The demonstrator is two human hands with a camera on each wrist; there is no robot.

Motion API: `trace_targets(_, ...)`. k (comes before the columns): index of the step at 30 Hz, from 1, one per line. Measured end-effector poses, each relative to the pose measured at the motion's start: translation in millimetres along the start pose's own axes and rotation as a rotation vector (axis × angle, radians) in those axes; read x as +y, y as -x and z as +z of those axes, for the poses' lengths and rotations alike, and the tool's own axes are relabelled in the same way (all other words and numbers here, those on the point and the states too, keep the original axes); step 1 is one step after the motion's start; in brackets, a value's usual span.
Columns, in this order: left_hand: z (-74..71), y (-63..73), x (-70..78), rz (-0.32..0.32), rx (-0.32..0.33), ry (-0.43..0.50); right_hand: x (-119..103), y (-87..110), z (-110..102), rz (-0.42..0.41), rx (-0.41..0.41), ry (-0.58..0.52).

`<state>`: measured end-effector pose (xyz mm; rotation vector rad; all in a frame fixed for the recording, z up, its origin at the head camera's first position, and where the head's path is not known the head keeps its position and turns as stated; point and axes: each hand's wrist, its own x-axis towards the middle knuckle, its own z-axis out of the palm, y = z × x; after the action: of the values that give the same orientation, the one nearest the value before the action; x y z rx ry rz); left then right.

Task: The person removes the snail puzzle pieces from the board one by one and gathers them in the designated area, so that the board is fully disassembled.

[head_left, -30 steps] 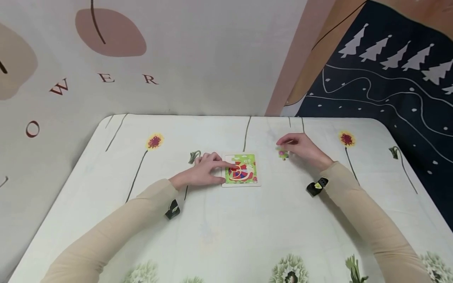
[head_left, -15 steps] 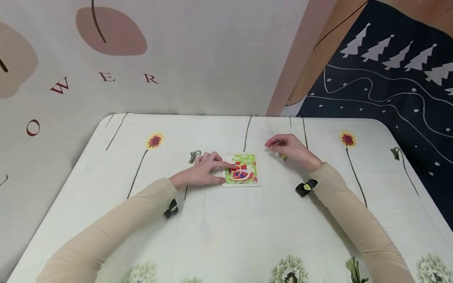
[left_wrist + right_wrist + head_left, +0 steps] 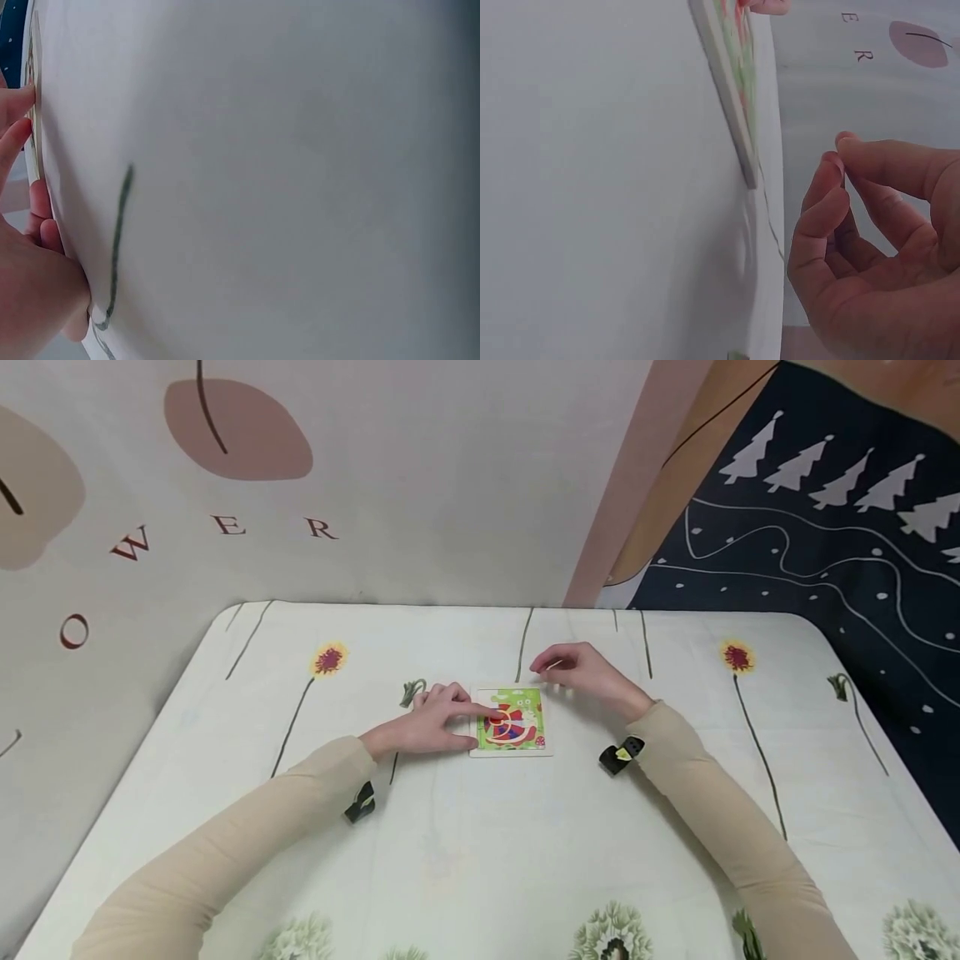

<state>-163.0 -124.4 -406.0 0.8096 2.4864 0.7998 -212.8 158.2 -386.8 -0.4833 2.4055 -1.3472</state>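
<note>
A small jigsaw puzzle (image 3: pixel 527 706) with a red-and-blue snail on green sits in a pale tray (image 3: pixel 517 755) at the table's middle. My left hand (image 3: pixel 431 725) lies at its left side, index finger extended onto the picture and thumb at the tray's left edge. Just beyond the upper right corner hovers my right hand (image 3: pixel 585 677), above the table. In the right wrist view its thumb and fingertips pinch a thin puzzle piece (image 3: pixel 843 180), seen edge-on and mostly hidden. The tray (image 3: pixel 731 101) tilts across that view. Left fingers (image 3: pixel 16 142) meet the tray edge in the left wrist view.
A bit of green (image 3: pixel 737 355) shows on the cloth at the right wrist view's bottom edge. The white tablecloth (image 3: pixel 480 852) carries printed flowers and stems. A patterned wall hanging (image 3: pixel 450 510) rises behind the table, with a dark one (image 3: pixel 810 543) at the right.
My right hand has come leftward from the loose pieces on the right to near the tray's upper right corner. My left hand and the puzzle have stayed in place.
</note>
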Motion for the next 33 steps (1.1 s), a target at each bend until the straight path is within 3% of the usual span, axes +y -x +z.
trace_targets(10,-1.5,0.8,1.1,0.0,-0.001,-0.003,-11.7,-6.3,7.4,-0.039,-0.029,0.005)
trace_targets(19,-1.0,0.7,1.7,-0.012,-0.007,0.004,-23.5,-15.3,21.2,-0.049,-0.065,0.117)
trace_targets(29,0.2,0.5,0.6,-0.012,-0.007,0.024,-22.0,-21.4,30.2,0.004,-0.186,0.187)
trace_targets(33,0.0,0.8,0.5,-0.016,-0.003,0.022,-19.1,-23.7,30.4,-0.019,-0.221,0.177)
